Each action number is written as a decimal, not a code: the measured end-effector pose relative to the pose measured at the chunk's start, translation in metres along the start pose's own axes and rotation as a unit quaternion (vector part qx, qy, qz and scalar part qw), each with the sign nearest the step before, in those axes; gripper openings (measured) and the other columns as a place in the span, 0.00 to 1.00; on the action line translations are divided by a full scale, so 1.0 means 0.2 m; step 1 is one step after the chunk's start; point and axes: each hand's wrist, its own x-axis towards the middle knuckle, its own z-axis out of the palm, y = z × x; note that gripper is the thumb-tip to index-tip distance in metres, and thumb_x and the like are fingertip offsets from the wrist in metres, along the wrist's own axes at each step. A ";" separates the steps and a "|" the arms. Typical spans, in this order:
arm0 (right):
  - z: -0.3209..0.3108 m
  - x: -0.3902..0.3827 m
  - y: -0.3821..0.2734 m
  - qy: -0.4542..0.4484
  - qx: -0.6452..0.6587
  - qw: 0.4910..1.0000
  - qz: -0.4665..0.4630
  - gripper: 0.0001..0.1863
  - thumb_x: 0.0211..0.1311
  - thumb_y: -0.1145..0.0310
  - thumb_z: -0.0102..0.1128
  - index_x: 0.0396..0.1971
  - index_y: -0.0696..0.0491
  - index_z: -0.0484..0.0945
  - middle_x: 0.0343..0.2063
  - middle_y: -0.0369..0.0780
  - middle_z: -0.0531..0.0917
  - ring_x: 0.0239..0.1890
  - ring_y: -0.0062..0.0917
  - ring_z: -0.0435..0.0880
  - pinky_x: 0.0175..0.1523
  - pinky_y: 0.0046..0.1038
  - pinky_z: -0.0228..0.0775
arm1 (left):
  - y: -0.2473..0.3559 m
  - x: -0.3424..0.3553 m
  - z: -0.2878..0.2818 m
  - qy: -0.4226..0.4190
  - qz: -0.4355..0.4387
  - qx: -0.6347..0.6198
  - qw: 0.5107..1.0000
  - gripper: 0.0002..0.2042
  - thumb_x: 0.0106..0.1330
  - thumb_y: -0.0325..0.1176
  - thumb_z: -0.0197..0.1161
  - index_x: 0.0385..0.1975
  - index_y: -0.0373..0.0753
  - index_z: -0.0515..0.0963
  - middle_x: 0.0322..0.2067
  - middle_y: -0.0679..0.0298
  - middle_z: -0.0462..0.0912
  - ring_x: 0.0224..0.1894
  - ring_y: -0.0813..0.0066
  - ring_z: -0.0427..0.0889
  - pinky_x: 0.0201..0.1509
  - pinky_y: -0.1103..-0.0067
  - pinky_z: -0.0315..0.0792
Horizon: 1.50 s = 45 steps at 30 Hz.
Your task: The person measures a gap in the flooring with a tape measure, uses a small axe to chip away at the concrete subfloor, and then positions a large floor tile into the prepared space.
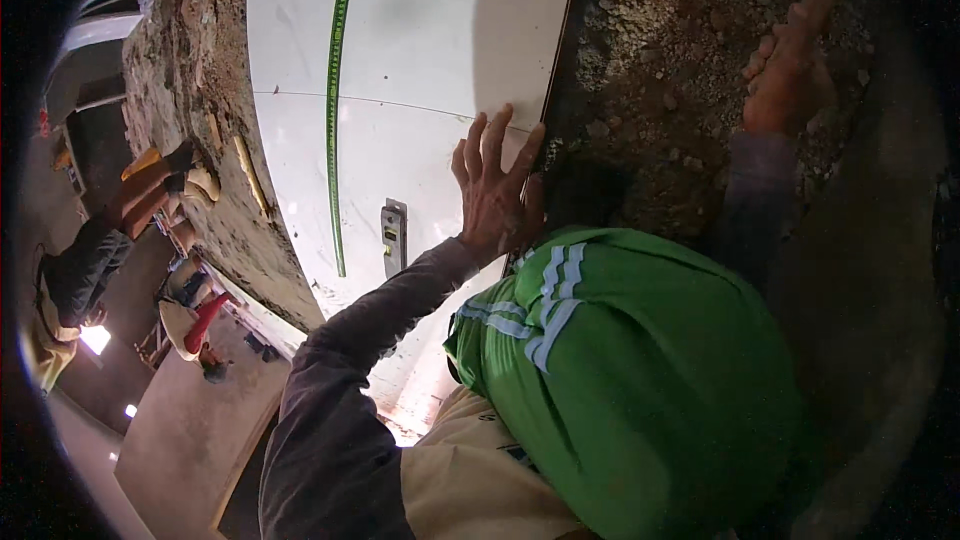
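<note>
My left hand [496, 183] lies spread on a large white panel [420, 20], its thumb side along the panel's right edge. A thin dark line crosses the panel near its fingertips. To the left, a green measuring strip [335, 120] runs lengthwise over the panel. Between strip and hand lies a small grey spirit level [394, 237] with a yellowish vial. In dim light at the upper right, over gravel, my right hand [788, 80] has its fingers curled. A pale, stick-like shape extends upward from it; I cannot make out what this is.
A big green cloth shape [650, 380] with pale stripes fills the lower middle, covering part of the panel's edge. Loose gravel [650, 50] borders the panel on the right, rough earth [190, 50] on the left. Farther left are two people [90, 260], apart from my hands.
</note>
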 end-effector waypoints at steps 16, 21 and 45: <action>-0.04 -0.01 -0.07 -0.038 -0.045 0.997 -0.053 0.22 0.72 0.44 0.64 0.41 0.52 0.80 0.20 0.31 0.73 0.19 0.17 0.70 0.24 0.35 0.64 | -0.01 0.62 -0.14 0.073 0.134 0.069 0.986 0.31 0.66 0.41 0.61 0.71 0.46 0.70 0.75 0.47 0.56 0.76 0.35 0.52 0.73 0.40 0.48; -0.03 -0.08 -0.16 -0.072 -0.058 0.992 -0.086 0.28 0.70 0.38 0.63 0.40 0.52 0.80 0.18 0.31 0.72 0.19 0.17 0.70 0.23 0.36 0.60 | -0.04 0.68 -0.17 0.110 0.131 0.042 0.984 0.29 0.68 0.44 0.60 0.70 0.45 0.71 0.74 0.47 0.58 0.76 0.36 0.52 0.74 0.41 0.49; -0.02 -0.13 0.39 -0.056 -0.440 0.864 -0.238 0.24 0.76 0.49 0.59 0.48 0.58 0.80 0.27 0.45 0.81 0.27 0.38 0.81 0.32 0.48 0.73 | -0.33 0.94 -0.30 0.219 0.087 0.003 0.972 0.29 0.72 0.42 0.67 0.71 0.43 0.69 0.73 0.47 0.61 0.76 0.43 0.60 0.75 0.49 0.61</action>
